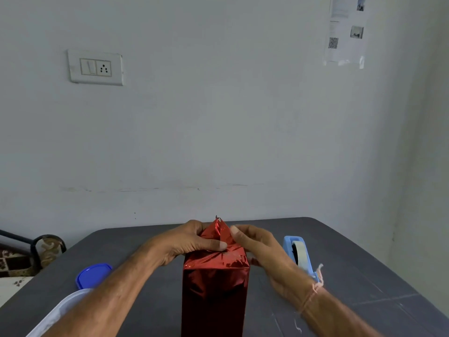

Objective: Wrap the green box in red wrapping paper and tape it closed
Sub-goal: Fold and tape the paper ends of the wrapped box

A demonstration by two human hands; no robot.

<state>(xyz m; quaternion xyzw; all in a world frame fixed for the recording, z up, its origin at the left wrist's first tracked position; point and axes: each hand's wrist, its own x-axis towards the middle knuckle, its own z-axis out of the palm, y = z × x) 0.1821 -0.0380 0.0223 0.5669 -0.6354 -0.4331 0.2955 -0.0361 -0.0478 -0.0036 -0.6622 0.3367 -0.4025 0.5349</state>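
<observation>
Head view: the wrapped box (215,295) stands upright at the near middle of the table (352,276), long axis vertical, its unfinished end pointing up. It's all shiny, crinkled red wrapping paper (220,231), gathered to a peak on top. The left hand (192,242) thumbs the fold down, fingers curled behind it, while the right hand (260,249) pinches the flap.

Soft, even, fairly dim daylight fills the scene. The shiny red wrapping paper (215,283) shows bright glints. Shadows on the dark worktop (340,288) are faint. Wide-angle bending curves the edges, and the right hand (264,251) looks slightly blurred.
</observation>
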